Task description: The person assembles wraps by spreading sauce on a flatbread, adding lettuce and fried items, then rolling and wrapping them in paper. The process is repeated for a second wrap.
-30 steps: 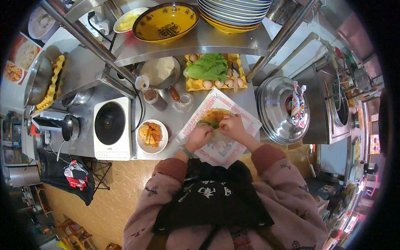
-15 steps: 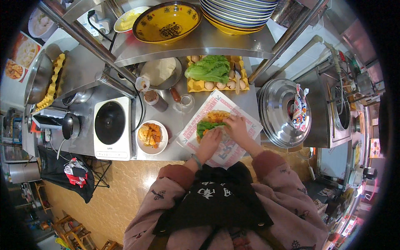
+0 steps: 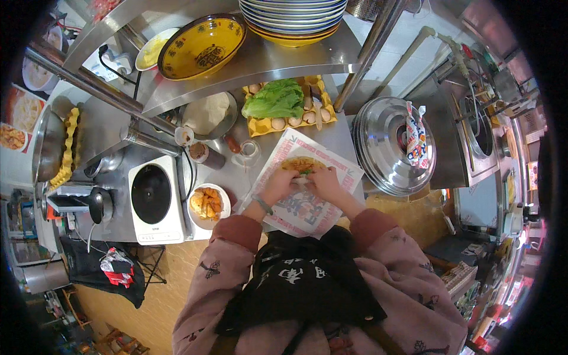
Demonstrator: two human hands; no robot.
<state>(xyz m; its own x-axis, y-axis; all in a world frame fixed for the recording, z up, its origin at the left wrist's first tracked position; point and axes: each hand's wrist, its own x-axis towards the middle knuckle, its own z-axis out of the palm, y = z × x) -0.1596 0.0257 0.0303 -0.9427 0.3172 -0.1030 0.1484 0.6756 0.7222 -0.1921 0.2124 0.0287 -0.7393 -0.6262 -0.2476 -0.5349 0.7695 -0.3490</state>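
Note:
A filled flatbread wrap (image 3: pixel 304 163) lies on a sheet of red-and-white printed paper (image 3: pixel 296 216) on the steel counter. My left hand (image 3: pixel 280 185) grips its near left edge with curled fingers, and my right hand (image 3: pixel 326 184) grips the near right edge the same way. Between my fingertips a bit of green lettuce leaf shows, and the browned flatbread rises beyond them. Most of the filling is covered by the bread and my hands. Left of the paper is a white bowl (image 3: pixel 225 204) of orange-coated fried pieces.
A white induction cooker (image 3: pixel 158 232) with a black pan is at left. Behind the paper stand a glass jar (image 3: pixel 251 152), a brown sauce bottle (image 3: pixel 208 157) and a yellow egg tray (image 3: pixel 260 126) topped with lettuce. Stacked steel lids (image 3: pixel 384 148) sit at right. A steel shelf (image 3: pixel 266 71) overhangs the back.
The near edge of the flatbread has come up over the filling, covering most of the lettuce. My hands have drawn level, side by side. The view has shifted a little.

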